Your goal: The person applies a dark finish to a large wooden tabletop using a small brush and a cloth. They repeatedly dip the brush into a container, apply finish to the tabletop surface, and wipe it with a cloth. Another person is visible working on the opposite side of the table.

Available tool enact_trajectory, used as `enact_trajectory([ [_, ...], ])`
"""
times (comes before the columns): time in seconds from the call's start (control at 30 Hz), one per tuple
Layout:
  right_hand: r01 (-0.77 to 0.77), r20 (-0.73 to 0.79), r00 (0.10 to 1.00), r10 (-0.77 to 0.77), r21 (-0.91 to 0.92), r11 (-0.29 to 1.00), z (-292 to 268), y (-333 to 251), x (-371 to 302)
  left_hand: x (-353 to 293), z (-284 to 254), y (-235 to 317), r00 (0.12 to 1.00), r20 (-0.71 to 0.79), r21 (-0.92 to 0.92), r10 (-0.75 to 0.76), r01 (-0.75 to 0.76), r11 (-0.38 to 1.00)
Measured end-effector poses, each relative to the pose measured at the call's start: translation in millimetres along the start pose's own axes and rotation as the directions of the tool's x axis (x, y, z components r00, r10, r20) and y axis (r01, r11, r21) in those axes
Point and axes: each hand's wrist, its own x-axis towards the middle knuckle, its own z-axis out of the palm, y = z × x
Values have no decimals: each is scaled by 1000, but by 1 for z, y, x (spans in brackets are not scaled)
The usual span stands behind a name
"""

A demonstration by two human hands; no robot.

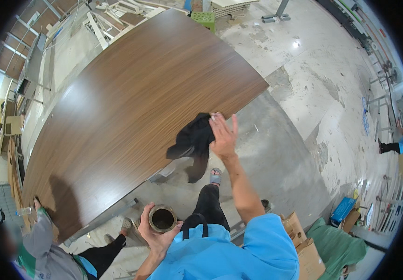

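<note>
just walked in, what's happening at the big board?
A person in a blue top holds a black cloth in the right hand at the near edge of a large brown wood-grain board. The left hand grips a round open can close to the body. A second person in grey stands at the board's lower left corner, one hand on its edge.

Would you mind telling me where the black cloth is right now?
In the head view, the black cloth hangs from the right hand at the near edge of the brown wood-grain panel, just right of centre.
</note>
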Motion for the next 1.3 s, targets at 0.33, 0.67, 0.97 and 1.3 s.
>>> enact_trajectory([
  [0.33,-148,-91,988,123,-371,917,-64,219,54,33,88,43,999,-1,84,-44,44,995],
  [0.67,-430,-66,852,520,480,765,-64,201,72,50,111,59,999,42,86,10,-13,996],
  [0.97,-13,26,1000,2,432,902,16,17,1,48,109,62,1000,-2,215,16,-15,977],
  [1.3,113,222,917,-332,654,748,29,-105,-38,37,105,62,992,-121,302,31,7,953],
])
